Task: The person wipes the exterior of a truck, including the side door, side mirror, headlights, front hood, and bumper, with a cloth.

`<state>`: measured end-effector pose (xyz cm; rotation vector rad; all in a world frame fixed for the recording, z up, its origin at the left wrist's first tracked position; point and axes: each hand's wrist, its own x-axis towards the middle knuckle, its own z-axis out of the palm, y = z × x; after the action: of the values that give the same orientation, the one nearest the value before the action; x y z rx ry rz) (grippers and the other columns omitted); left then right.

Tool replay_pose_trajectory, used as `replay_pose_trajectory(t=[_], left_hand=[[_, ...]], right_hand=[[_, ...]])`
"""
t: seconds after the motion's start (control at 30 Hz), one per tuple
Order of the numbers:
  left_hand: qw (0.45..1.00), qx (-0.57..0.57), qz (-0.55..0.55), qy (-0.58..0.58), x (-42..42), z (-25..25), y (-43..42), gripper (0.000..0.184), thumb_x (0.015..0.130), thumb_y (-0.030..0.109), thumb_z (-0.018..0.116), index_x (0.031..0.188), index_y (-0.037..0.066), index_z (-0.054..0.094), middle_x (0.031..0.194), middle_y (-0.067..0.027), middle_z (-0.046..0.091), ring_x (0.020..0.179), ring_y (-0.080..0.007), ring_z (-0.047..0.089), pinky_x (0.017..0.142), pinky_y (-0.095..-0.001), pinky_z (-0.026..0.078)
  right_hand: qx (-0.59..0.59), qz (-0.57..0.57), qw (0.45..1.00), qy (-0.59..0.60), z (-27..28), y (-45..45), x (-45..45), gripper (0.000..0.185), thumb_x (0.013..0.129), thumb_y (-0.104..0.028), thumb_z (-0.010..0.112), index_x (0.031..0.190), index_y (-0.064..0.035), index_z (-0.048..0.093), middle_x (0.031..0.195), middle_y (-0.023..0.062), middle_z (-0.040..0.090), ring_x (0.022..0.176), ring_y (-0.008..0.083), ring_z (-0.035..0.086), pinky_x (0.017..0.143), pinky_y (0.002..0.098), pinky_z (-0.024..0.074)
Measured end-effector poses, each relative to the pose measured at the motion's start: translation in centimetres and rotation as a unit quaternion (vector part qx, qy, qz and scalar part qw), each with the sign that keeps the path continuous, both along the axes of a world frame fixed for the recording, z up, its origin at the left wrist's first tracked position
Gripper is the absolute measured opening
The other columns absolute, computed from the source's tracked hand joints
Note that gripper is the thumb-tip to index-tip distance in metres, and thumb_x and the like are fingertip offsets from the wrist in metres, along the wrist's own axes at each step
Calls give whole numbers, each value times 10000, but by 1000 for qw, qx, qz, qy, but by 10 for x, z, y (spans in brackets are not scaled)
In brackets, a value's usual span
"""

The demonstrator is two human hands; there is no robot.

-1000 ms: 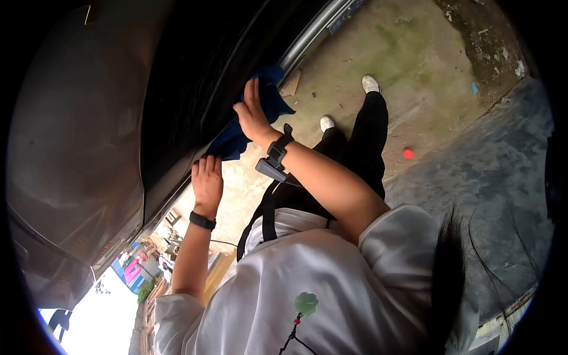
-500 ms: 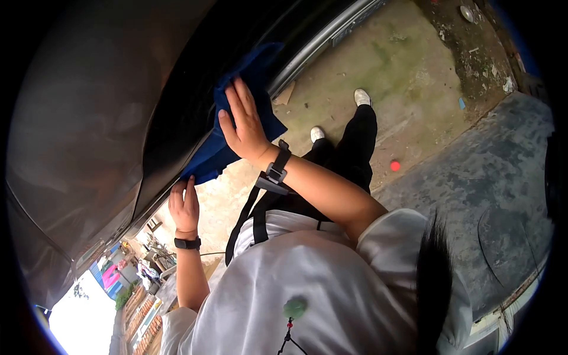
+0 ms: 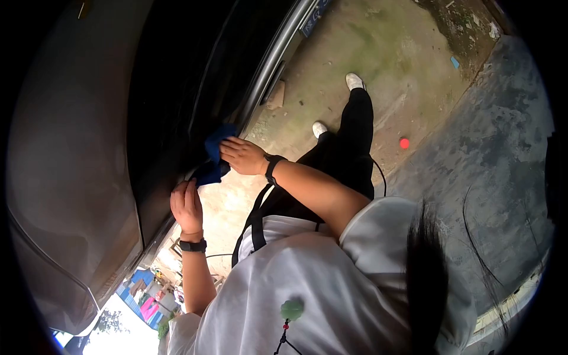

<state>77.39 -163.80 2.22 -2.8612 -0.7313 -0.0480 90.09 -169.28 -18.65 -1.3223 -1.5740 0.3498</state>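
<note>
Nearest the camera, a jade-green, flower-shaped pendant (image 3: 292,309) hung on a black cord over a loose white short-sleeved shirt (image 3: 331,266). Beyond it the bare forearms reached out, each with a black band at the wrist.

The left hand (image 3: 186,208) had its fingers bent, their tips at the near end of a dark blue, crumpled cloth (image 3: 218,141); whether they pinched it, I cannot tell. The right hand (image 3: 244,156) lay across the cloth with fingers fairly straight and together, slightly blurred; its thumb was hidden, so I cannot tell whether it gripped or only pressed.

The cloth lay bunched between the hands, against the lower edge of a glossy black car panel (image 3: 168,89). How much of that surface had been gone over, and how much was left, could not be told: no part stood out as finished.

Farther off, a silver trim bar (image 3: 272,62) ran towards a blue number plate (image 3: 313,19). Past the black trousers (image 3: 356,118), two white shoes stood on stained, pale concrete (image 3: 396,83), beside a darker grey slab (image 3: 461,154).
</note>
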Motion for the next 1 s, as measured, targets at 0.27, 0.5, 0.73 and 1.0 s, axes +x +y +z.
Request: replay_pose_trajectory(t=[0.27,0.5,0.73,1.0], left_hand=[[959,-236,27,156,-21,-50,-12,168,876,-6,539,1033,21,592,1038,-172,633,862,-355,635,702,-409,541],[881,-328,77,332,-63,-152,-6,144,863,26,477,951,-11,585,1004,-172,621,959,-331,609,828,-398,530],[905,-281,92,306,46,-204,6,170,852,0,484,1013,-29,530,1060,-215,601,903,-370,628,744,-415,553],[919,-252,90,290,171,-246,30,287,863,-10,453,1148,-10,486,1156,-219,571,886,-403,624,704,-469,547]], right_hand=[[-139,-223,955,136,-21,18,-36,547,862,-311,623,1231,68,484,1346,247,433,1285,383,419,1124,416,316],[-180,-255,946,90,-53,22,-13,372,820,-55,525,1162,91,535,1354,224,446,1287,304,453,1066,338,404],[-163,-112,977,75,-83,31,100,255,793,-76,572,1032,0,616,1149,100,595,1131,220,566,935,299,484],[-61,44,969,-236,-141,40,166,436,866,-165,518,1286,-53,549,1357,28,526,1318,141,426,1174,314,236]])
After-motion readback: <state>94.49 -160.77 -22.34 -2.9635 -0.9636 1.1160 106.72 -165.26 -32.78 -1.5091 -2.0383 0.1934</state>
